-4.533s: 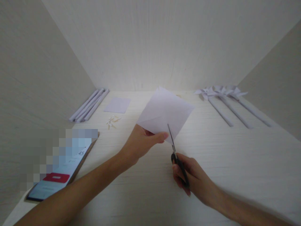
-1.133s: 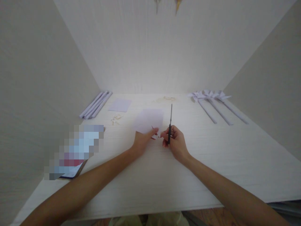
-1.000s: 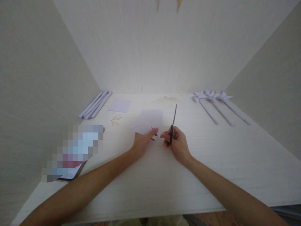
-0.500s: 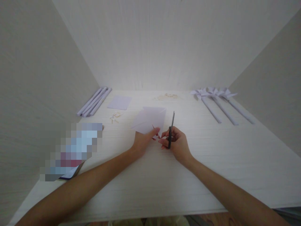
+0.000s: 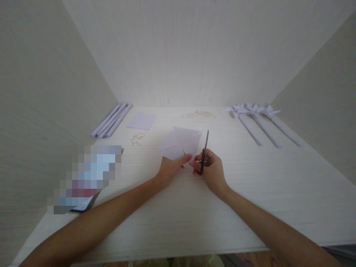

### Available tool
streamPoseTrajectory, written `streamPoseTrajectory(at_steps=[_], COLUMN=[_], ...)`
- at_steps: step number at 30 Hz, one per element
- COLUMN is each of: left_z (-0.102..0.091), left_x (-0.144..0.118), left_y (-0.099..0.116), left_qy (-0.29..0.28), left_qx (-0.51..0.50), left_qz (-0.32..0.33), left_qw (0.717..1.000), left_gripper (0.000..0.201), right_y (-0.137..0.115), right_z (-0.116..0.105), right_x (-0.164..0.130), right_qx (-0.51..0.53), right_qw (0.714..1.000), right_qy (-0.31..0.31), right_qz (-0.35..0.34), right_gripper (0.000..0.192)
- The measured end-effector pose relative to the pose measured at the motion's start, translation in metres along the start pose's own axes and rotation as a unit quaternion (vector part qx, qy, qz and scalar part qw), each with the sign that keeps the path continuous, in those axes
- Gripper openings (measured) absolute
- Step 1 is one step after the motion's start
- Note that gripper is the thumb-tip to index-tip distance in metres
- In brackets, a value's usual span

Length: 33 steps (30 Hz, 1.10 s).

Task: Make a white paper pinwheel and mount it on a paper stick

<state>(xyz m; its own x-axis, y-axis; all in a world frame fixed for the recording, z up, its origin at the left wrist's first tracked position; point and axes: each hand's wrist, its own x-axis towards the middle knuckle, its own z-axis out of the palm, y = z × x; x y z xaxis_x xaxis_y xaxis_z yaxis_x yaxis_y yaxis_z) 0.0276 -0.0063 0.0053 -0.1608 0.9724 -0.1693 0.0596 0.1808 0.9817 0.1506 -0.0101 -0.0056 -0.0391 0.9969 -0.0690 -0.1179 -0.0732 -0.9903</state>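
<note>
Lifted slightly off the table (image 5: 250, 193), the paper (image 5: 180, 144) is pinched by the left hand (image 5: 171, 168), while closed scissors (image 5: 205, 150) are gripped upright in the right hand (image 5: 211, 171).

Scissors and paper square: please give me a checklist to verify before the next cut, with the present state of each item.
1. Left hand pinches the white paper square at its near edge: ok.
2. Right hand has a grip on the dark-handled scissors: ok.
3. Blades point away from the person: ok.
4. Blades meet the paper: not ok, they stand just right of it.
5. Blades open: cannot tell, seen edge-on.
6. Left fingertips out of the blades' path: ok, but close.
</note>
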Motion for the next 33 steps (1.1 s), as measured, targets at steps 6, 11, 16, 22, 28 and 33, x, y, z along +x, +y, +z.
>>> streamPoseTrajectory(at_steps=[6, 11, 16, 22, 28, 33], left_z=[0.000, 0.002, 0.002, 0.002, 0.000, -0.001], left_x=[-0.001, 0.001, 0.005, 0.004, 0.011, 0.016], left_y=[0.001, -0.003, -0.010, -0.010, -0.013, -0.014], left_qy=[-0.010, -0.027, -0.056, -0.064, -0.053, -0.043], left_qx=[-0.004, -0.086, -0.112, -0.093, -0.132, -0.172], left_qz=[-0.003, 0.013, 0.038, 0.047, 0.060, 0.067], left_qw=[1.000, 0.996, 0.991, 0.992, 0.988, 0.982], left_gripper=[0.017, 0.012, 0.013, 0.015, 0.016, 0.016], right_y=[-0.003, -0.003, -0.003, -0.003, -0.001, -0.002], right_z=[0.002, 0.003, 0.002, 0.002, -0.001, -0.007], right_x=[-0.001, 0.000, 0.000, 0.001, 0.003, 0.008], right_qx=[0.004, -0.003, -0.004, 0.017, 0.042, 0.101], right_qw=[1.000, 1.000, 1.000, 1.000, 0.999, 0.994], right_qy=[0.005, 0.017, 0.015, -0.002, 0.013, 0.011], right_qz=[-0.005, -0.012, -0.013, -0.003, 0.001, 0.032], right_gripper=[0.034, 0.033, 0.031, 0.027, 0.023, 0.023])
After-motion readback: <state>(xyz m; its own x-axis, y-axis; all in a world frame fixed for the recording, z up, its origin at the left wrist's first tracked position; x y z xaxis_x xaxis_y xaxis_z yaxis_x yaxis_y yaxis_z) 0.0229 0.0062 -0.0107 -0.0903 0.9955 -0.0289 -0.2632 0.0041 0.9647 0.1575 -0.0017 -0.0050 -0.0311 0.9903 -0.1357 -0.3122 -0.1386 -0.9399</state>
